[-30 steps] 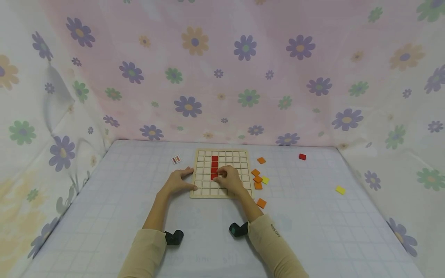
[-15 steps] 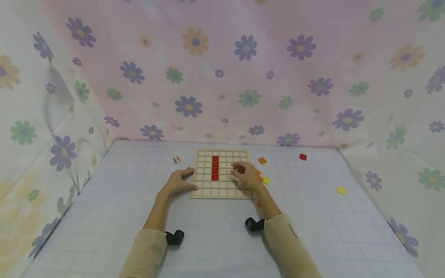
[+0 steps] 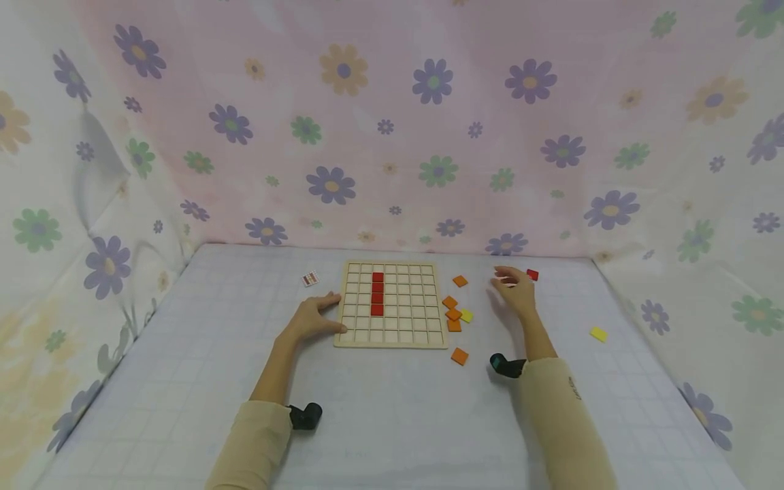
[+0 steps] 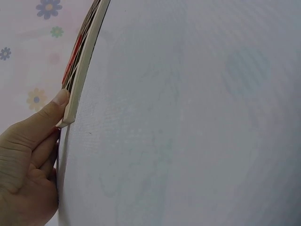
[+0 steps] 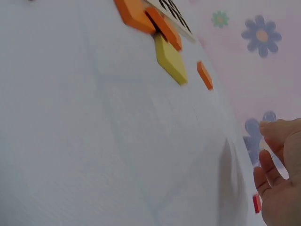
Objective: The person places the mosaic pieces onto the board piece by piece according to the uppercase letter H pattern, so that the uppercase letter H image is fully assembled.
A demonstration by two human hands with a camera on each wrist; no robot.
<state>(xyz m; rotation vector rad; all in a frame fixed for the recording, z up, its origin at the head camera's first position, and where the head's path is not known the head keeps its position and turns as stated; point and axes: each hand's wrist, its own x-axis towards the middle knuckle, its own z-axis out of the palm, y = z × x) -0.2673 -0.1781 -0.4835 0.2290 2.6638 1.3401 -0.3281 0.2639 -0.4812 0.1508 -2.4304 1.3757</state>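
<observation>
My left hand rests against the left edge of a square wooden grid board, thumb and forefinger spread apart. In the left wrist view its thumb touches the board's edge near a corner. A column of several red tiles sits in the board's cells. To the right of the board, my right hand hovers over the table with fingers loosely bent and nothing held. Just beyond it lies a single red tile, partly hidden by the hand. The right wrist view shows that red tile behind the fingers.
Several orange tiles and a yellow tile lie along the board's right side, some overlapping. Another yellow tile is farther right. A small patterned card lies left of the board. Flowered cloth walls the table's back and sides.
My right hand has moved from the red column, across the board and orange tiles, to the lone red tile at right. The left hand keeps its place.
</observation>
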